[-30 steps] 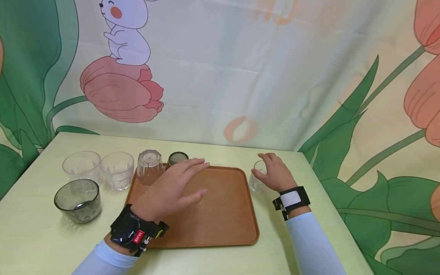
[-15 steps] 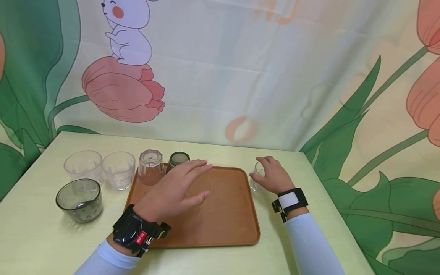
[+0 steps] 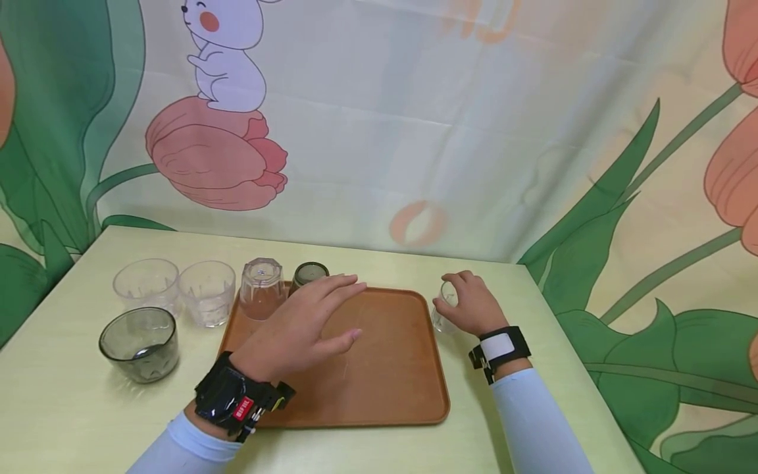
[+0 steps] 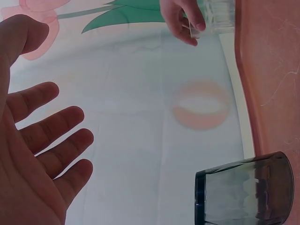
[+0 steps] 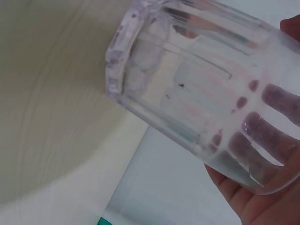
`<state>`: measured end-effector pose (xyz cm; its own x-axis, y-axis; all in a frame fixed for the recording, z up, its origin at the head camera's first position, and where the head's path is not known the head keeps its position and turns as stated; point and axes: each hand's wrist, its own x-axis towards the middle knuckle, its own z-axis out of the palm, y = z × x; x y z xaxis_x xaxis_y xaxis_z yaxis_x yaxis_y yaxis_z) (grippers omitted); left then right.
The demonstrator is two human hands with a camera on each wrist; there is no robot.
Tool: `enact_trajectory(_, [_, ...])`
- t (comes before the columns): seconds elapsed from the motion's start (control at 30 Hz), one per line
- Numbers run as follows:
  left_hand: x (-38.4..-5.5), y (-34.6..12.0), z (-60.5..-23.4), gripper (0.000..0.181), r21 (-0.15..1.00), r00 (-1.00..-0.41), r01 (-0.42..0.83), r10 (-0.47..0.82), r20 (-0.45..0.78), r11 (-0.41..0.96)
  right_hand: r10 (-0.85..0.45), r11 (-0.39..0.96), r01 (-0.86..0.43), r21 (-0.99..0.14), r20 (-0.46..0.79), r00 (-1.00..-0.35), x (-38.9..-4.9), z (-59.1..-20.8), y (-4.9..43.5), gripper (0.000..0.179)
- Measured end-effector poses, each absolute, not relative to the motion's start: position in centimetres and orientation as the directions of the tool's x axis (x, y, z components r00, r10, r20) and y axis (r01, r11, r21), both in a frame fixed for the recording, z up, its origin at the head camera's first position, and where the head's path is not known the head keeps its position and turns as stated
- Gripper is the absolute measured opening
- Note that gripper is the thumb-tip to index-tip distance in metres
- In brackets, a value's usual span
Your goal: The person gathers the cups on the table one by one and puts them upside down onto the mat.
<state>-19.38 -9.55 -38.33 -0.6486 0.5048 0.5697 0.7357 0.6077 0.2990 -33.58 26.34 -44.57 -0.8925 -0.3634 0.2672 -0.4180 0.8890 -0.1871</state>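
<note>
My right hand (image 3: 472,306) grips a clear, faceted drinking glass (image 5: 187,84) just off the tray's right side. In the right wrist view its fingers show through the glass wall, near the rim end, with the thumb on the other side. My left hand (image 3: 299,322) hovers over the left half of the brown tray (image 3: 385,375), fingers spread and holding nothing. Behind it on the tray, an upside-down clear glass (image 3: 262,293) and a smoky dark glass (image 3: 310,272) stand side by side. The left hand partly covers the dark glass in the head view.
Left of the tray, two clear glasses (image 3: 207,293) and a wide grey-tinted glass (image 3: 140,345) stand upright on the pale table (image 3: 53,401). A printed cloth backdrop (image 3: 355,131) rises directly behind the table's far edge.
My right hand's fingers have closed in around the clear glass over the last second. The left hand holds nearly the same pose; the head view has shifted slightly.
</note>
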Motion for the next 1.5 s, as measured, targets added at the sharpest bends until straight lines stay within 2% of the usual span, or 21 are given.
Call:
enact_trajectory(0.8, [-19.3,-10.0,-38.1,0.062,0.293,-0.655,0.723,0.488,0.576,0.625,-0.421,0.862,-0.492,-0.120,0.370,-0.828,-32.8,-43.1,25.7,0.050])
enact_trajectory(1.27, [-19.4,-10.2,-38.0,0.065,0.341,-0.705,0.681,0.454,0.546,0.648,-0.502,0.804,-0.590,-0.077,0.444,-0.742,-31.0,-40.3,23.1,0.046])
enact_trajectory(1.5, [-19.5,-10.4,-38.1,0.066,0.347,-0.706,0.678,0.444,0.551,0.647,-0.543,0.766,-0.640,-0.051,0.480,-0.689,-29.9,-39.1,21.6,0.045])
